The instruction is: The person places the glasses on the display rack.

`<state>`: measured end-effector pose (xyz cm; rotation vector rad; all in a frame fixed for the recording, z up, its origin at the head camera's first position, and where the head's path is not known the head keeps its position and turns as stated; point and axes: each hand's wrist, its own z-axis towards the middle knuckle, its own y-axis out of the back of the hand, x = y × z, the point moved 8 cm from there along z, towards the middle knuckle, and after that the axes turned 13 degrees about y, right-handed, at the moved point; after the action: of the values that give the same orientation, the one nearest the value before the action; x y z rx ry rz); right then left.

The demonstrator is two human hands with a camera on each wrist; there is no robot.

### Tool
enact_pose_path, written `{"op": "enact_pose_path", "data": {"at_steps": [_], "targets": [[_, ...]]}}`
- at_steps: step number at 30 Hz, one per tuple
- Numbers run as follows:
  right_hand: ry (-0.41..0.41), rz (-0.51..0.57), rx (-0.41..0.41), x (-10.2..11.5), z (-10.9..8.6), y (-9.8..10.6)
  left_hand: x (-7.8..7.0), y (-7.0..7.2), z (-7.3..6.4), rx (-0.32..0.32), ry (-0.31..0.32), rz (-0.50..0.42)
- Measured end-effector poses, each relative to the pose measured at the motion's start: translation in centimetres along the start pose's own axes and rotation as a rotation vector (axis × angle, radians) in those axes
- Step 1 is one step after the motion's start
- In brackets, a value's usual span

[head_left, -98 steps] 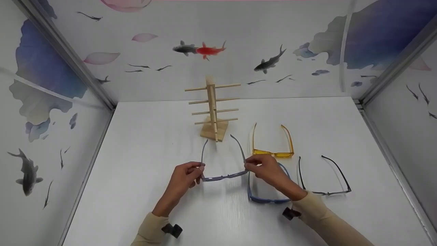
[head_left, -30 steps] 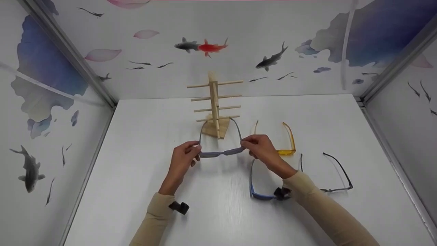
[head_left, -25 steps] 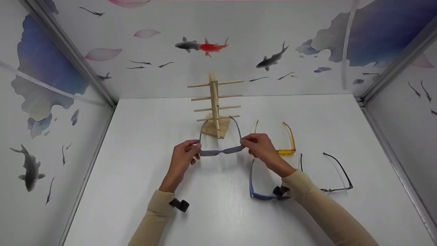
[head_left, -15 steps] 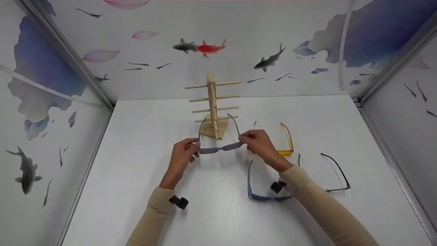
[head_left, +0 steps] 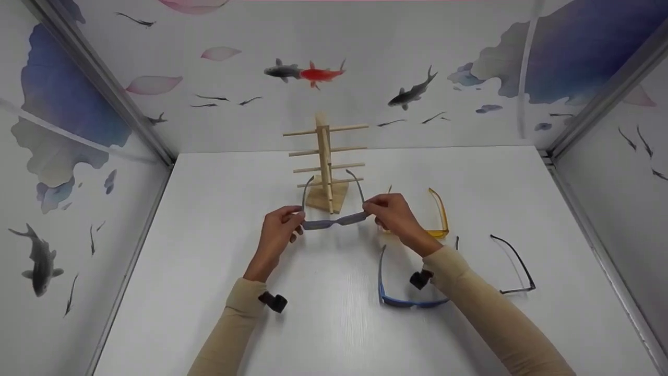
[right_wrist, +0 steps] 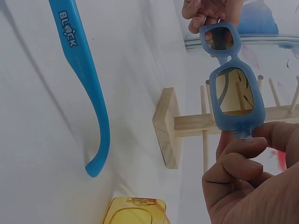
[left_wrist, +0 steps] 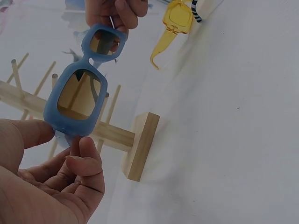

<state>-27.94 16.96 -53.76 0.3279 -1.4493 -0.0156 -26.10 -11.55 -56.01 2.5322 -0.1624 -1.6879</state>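
Grey-blue framed sunglasses [head_left: 335,222] with brownish lenses hang in the air in front of a wooden display rack [head_left: 324,156]. My left hand [head_left: 279,232] pinches them near the left hinge. At the right hinge, my right hand [head_left: 396,216] pinches the other side between thumb and fingers. Their temples point away from me, with the tips close to the rack's lower pegs; whether they touch a peg I cannot tell. In the left wrist view, the sunglasses [left_wrist: 77,95] stand before the rack's post, and its base [left_wrist: 141,147] shows below the pegs.
Yellow glasses [head_left: 442,219] lie right of the rack, partly behind my right hand. Nearer are blue glasses [head_left: 407,303] and dark-framed glasses [head_left: 522,266], the latter partly under my right sleeve. Printed panels wall the white table [head_left: 224,209] at the back and sides.
Both hands have carried the sunglasses forward to the rack, slowing over the last second. The temple tips now overlap the lower pegs in view. The other glasses stay where they were.
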Motion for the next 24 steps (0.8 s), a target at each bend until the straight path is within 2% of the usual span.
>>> {"op": "enact_pose_path", "data": {"at_steps": [12, 24], "targets": [[-0.01, -0.002, -0.031, -0.5, 1.2, 0.1, -0.8, 0.2, 1.1, -0.03, -0.006, 0.026], [-0.079, 0.0, -0.04, -1.3, 2.0, -0.1, -0.9, 0.3, 2.1, -0.048, -0.013, 0.041]]}}
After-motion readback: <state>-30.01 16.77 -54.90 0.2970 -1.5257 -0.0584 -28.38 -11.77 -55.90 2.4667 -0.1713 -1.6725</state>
